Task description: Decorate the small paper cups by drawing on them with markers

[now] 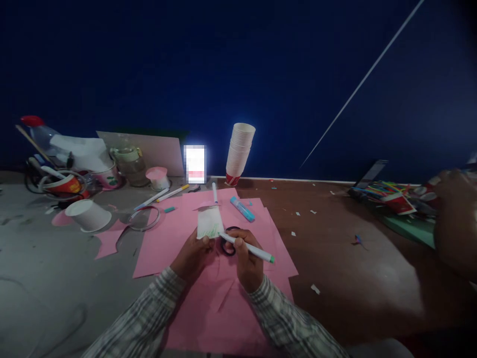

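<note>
My left hand (194, 253) grips a small white paper cup (209, 221) by its near edge. Short green strokes run along the lower part of the cup, and a pink paper edge shows at its far end. A white marker with a green end (257, 251) is held in my right hand (249, 261), its tip against the green strokes. Beneath the right hand, black-handled scissors (228, 248) lie partly hidden. Pink paper sheets (261, 293) spread under both hands. A blue glue stick (242, 209) and another marker (214, 193) rest on the sheets.
A tall stack of paper cups (240, 151) leans near the blue wall. On the left are a tipped white cup (89, 216), a tape roll (144, 219), a glass jar (130, 166) and markers. Another person's arm (454, 223) is at the far right, beside coloured straws (387, 191).
</note>
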Demonstrator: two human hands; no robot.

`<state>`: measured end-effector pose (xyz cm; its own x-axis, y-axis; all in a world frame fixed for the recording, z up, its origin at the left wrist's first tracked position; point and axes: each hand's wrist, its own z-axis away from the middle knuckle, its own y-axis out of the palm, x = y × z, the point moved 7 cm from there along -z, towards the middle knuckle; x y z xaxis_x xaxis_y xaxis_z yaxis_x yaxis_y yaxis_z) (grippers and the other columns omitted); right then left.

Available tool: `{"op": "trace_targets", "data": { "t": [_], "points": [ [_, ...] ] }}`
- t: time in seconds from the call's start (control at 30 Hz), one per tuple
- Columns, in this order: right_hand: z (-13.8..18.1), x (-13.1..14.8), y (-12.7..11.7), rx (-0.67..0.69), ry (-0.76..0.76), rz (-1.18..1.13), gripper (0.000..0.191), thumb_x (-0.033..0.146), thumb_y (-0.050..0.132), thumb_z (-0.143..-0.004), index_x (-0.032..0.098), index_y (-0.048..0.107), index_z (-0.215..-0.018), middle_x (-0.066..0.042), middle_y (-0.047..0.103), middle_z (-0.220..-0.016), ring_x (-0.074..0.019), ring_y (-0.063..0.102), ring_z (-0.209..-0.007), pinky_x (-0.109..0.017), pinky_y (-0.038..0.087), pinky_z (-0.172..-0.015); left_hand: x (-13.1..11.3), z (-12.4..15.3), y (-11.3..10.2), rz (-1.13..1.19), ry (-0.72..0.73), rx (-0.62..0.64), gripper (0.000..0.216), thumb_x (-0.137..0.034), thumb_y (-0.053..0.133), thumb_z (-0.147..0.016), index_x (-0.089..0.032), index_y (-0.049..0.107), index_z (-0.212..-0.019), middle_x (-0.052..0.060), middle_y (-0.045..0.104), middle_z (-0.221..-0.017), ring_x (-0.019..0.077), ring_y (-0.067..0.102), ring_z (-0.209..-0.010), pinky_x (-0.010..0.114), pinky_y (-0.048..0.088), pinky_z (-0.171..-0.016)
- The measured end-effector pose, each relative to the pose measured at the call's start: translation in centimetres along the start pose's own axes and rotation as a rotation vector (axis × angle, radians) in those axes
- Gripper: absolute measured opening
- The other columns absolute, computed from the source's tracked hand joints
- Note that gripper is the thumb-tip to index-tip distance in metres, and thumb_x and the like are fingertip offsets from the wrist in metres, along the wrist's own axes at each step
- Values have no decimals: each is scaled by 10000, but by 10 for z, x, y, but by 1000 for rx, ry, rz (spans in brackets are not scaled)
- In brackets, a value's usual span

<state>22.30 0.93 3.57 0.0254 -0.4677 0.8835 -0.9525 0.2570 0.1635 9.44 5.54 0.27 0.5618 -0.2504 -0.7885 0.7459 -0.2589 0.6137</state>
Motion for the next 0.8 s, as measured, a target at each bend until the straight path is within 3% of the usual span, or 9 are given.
{"op": "trace_targets", "data": {
  "t": [0.8],
  "points": [
    [-4,-1,0,17,32,27,285,438,534,-1021,205,683,-952,3,618,-691,-137,559,-574,-269,481,-531,-3,1,3,37,7,3,417,-448,932,-642,-149,676,-779,8,641,-693,145,559,-656,278,454,-642]
  ]
}}
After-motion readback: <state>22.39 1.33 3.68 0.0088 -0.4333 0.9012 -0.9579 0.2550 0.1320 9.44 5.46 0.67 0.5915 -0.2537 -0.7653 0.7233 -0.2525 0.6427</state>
